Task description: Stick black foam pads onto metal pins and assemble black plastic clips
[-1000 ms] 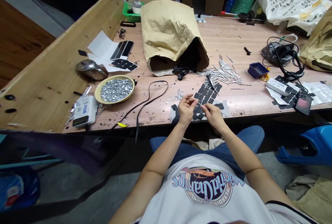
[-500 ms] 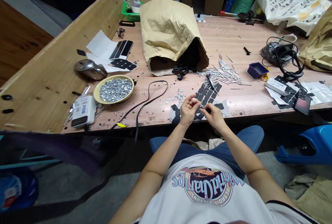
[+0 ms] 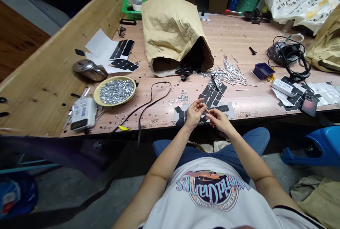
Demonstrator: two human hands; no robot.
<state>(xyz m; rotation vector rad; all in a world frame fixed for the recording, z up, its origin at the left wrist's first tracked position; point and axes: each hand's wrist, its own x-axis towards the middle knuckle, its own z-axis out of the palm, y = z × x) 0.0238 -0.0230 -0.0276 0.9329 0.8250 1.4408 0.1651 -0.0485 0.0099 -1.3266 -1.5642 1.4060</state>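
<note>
Silver and thin, a rod (image 3: 208, 110) sits between the fingertips of both hands, just above the near edge of the tabletop (image 3: 228, 41). The left hand (image 3: 195, 113) pinches it between thumb and finger, its other fingers loosely curled; the right hand (image 3: 220, 119) pinches its lower end. Beneath and beyond them lie black pads (image 3: 211, 97), with a black clip (image 3: 214, 81) resting at their far end near a loose pile of metal sticks (image 3: 231, 72). Small rings (image 3: 182, 97) are scattered to the left of the pads. Farther left, past a looped black strap (image 3: 142, 109), a yellow bowl (image 3: 96, 96) holds shiny metal bits (image 3: 117, 91). Behind, a brown bag (image 3: 172, 27) lies with its mouth gaping toward the person.
</note>
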